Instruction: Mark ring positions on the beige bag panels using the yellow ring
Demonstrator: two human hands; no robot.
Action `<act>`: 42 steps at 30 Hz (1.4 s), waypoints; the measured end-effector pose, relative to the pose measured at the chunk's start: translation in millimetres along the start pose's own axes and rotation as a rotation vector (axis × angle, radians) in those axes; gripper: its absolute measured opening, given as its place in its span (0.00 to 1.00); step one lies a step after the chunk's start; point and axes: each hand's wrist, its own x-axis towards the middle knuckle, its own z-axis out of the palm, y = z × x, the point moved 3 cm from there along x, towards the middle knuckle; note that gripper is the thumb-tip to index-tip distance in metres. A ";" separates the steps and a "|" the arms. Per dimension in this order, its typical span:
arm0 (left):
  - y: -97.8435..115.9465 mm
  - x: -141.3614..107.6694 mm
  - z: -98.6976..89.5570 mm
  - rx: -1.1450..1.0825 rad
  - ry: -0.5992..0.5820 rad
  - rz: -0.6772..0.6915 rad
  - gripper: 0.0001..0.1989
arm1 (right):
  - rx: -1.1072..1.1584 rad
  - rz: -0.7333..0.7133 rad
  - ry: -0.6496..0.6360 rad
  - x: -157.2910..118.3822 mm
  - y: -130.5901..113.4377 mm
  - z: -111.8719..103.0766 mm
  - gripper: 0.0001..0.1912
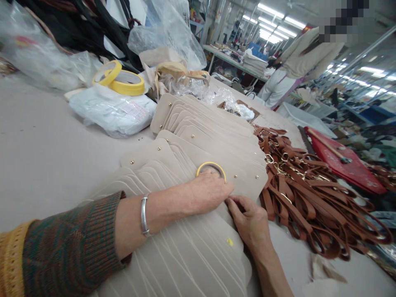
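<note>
Overlapping beige panels [173, 247] with small gold studs spread across the table in front of me. My left hand [210, 192], a silver bangle on its wrist, is closed around a roll of yellow tape [224, 172] above the panels. Beside it my right hand [250, 218] is closed in a pinch, thumb and forefinger together close to the left fingertips. Whatever lies between these fingers is too small to make out. A small yellow piece [229, 242] rests on a nearby panel.
Brown straps [297, 198] with gold hardware lie heaped at the right. Two yellow tape rolls [128, 83] sit on a white plastic packet [113, 109] at the back left, near clear plastic bags [168, 35]. Another person [297, 62] stands beyond the table.
</note>
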 end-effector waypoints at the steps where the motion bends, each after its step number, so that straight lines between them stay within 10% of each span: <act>1: -0.2 0.2 -0.4 -0.006 0.009 0.006 0.06 | -0.028 -0.001 0.002 1.2 -2.3 0.7 0.13; 10: -2.5 1.8 -12.8 -0.275 0.140 0.041 0.08 | 0.057 0.080 -0.335 5.3 -0.3 -14.7 0.24; 16: 1.8 0.4 -12.8 -0.222 0.181 0.061 0.20 | 0.380 0.084 0.157 3.8 7.3 -29.9 0.12; 23: 6.0 -0.5 -12.5 -0.195 0.170 0.066 0.16 | 0.180 -0.243 0.229 5.2 -17.7 -35.1 0.07; 32: 1.2 4.9 -12.2 -0.276 0.198 0.047 0.00 | -0.084 -0.282 0.419 6.1 -24.7 -29.5 0.06; 42: 6.7 1.9 -22.9 -0.128 0.244 0.048 0.04 | 0.685 0.373 0.264 14.6 -0.2 -16.8 0.13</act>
